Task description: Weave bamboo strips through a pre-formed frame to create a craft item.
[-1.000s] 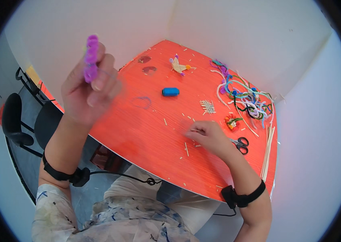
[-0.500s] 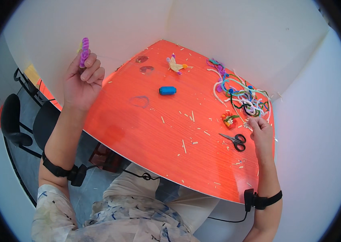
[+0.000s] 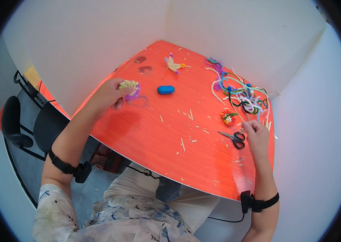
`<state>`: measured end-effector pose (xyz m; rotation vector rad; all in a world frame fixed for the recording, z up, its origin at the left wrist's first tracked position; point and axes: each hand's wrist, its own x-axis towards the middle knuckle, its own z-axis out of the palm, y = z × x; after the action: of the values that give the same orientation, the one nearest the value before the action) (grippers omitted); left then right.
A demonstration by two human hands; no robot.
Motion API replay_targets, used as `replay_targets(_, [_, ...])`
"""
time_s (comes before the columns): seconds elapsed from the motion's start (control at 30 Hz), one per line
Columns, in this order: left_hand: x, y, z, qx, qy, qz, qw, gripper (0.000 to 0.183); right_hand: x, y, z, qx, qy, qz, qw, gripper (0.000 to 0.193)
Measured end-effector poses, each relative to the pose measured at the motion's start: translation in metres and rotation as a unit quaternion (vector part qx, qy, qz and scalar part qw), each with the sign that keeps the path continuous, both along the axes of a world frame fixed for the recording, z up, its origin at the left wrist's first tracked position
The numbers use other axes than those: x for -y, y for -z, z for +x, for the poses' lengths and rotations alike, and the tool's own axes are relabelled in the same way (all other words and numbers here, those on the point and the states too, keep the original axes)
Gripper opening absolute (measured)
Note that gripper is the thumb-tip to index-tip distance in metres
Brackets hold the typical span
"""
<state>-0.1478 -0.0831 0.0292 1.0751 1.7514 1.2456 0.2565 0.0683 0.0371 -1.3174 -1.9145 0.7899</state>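
My left hand (image 3: 106, 96) is closed on a small yellow and purple yarn piece (image 3: 131, 89), flower-like with a looped edge, held above the left part of the red table. At the right side my right hand (image 3: 258, 139) is pinched; whatever its fingertips hold is too small to make out. Just left of it lie small scissors (image 3: 237, 140) with black handles, blades pointing left. A red, orange and green yarn flower (image 3: 228, 118) rests beyond the scissors. Between the hands, farther back, lies a blue thread spool (image 3: 165, 90) on its side.
A tangle of multicoloured yarn cords (image 3: 249, 97) fills the back right of the red table (image 3: 154, 141). A pale star-shaped ornament (image 3: 173, 65) with coloured tips lies at the back. Straw scraps are scattered about. White walls close in behind; a black chair (image 3: 13, 121) stands left.
My left hand has come down and right with the yarn piece, turning its yellow and purple looped face into view. My right hand has shifted slightly toward me, still pinched.
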Motion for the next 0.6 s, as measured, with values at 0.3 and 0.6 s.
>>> replay_targets(0.3, [0.004,0.023,0.011,-0.588,-0.089,0.168,0.786,0.036,0.024,-0.017,-0.009,0.005,-0.001,-0.102,0.995,0.021])
replay_targets(0.6, [-0.005,0.003,0.165,-0.009,0.281,0.073,0.957,0.048,0.063,-0.027,-0.048,-0.034,-0.090,-0.185,0.978,0.020])
